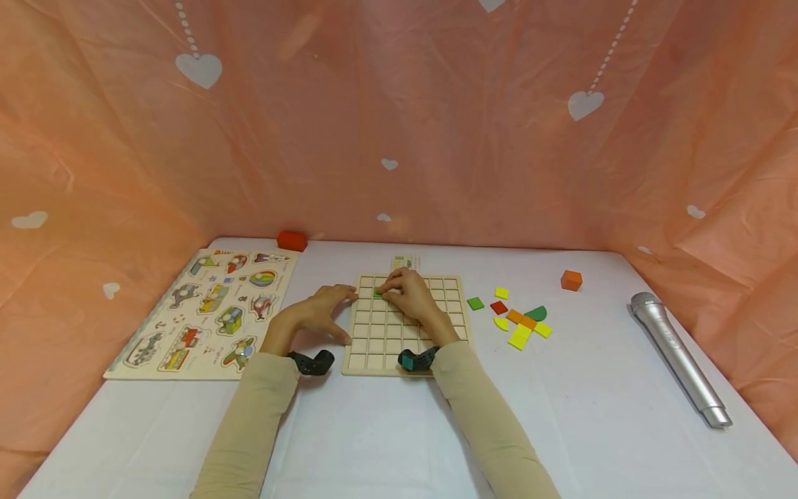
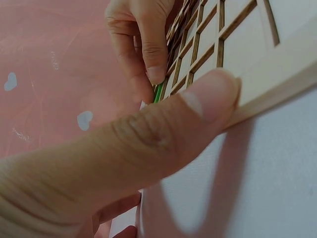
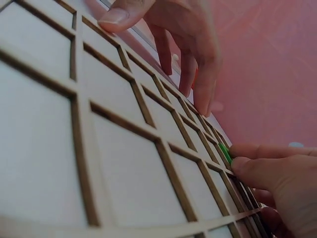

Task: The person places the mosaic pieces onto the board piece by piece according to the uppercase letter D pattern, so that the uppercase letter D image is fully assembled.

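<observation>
A wooden grid board (image 1: 377, 333) with square cells lies on the table between both hands. My right hand (image 1: 408, 294) reaches over its upper part, and thumb and index finger pinch a small green tile (image 1: 377, 292) at a cell near the far left corner. In the right wrist view the green tile (image 3: 225, 152) sits at the grid's frame between those fingertips. My left hand (image 1: 314, 312) spreads along the board's left side; its thumb (image 2: 213, 94) rests on the edge and its other fingers reach the far left side.
Right of the board lie several loose tiles: a red square (image 1: 499, 307), a green half-round (image 1: 536, 314), yellow squares (image 1: 519, 337). A picture puzzle (image 1: 206, 312) is at left, a small printed card (image 1: 406, 263) behind the board. Farther off are a red block (image 1: 291, 240), an orange cube (image 1: 571, 280) and a silver microphone (image 1: 679, 357).
</observation>
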The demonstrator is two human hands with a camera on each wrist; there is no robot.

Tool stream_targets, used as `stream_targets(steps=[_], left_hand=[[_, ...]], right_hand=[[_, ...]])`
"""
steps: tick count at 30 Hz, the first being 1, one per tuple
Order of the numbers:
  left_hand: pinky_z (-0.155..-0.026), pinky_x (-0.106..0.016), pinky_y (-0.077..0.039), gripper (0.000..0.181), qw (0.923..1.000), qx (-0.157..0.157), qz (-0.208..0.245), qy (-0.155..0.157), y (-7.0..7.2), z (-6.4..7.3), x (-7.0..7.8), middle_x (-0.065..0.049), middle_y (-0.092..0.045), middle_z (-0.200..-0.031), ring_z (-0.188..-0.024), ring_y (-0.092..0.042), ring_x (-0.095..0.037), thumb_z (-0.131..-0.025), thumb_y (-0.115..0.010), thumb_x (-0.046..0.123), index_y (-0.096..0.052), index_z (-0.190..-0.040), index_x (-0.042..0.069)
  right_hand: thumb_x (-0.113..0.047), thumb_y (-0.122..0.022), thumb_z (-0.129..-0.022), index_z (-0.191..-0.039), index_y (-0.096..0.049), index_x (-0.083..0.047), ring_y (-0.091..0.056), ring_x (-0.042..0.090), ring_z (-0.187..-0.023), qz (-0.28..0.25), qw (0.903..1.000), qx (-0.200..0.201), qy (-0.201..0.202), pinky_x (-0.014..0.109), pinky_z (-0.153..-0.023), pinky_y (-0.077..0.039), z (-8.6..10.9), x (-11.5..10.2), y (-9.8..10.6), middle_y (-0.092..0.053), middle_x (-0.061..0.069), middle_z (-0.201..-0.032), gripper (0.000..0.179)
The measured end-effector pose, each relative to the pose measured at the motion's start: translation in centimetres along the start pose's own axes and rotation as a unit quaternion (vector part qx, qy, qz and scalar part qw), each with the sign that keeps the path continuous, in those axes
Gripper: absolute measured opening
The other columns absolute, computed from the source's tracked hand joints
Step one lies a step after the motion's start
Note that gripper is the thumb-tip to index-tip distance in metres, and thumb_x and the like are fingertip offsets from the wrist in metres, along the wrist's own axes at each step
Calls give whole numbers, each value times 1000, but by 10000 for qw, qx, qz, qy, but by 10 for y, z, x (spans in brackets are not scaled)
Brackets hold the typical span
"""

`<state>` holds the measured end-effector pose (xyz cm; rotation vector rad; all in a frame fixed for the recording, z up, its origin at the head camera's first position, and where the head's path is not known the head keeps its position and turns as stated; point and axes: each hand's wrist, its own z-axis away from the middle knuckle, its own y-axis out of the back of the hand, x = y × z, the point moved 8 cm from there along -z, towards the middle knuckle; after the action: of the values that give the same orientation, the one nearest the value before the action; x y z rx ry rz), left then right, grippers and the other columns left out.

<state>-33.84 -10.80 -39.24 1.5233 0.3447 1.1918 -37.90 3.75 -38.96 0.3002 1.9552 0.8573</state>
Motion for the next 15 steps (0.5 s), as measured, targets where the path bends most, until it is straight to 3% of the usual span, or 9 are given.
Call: stream_targets(steps=[7,15], left_hand=[[-111,-53,-21,88,10000,9,8,-14,0,-1,-2,-20,-30,-147,-134,-24,-40,-67,-83,32,-41,-136,0],[-111,-52,-20,86,10000,22,11,40,0,0,-1,-19,-31,-147,-135,-24,-38,-66,-83,30,-42,-136,1]], right_hand=[[-3,-62,-88,-110,-67,-1,-59,24,-99,54,9988,-379,320,33,-86,-50,3,-6,6,-64,11,-110,23],[-6,-61,-89,-114,-64,0,-62,24,-95,-72,9969,-679,393,34,-82,-53,21,0,41,-63,12,-114,26]])
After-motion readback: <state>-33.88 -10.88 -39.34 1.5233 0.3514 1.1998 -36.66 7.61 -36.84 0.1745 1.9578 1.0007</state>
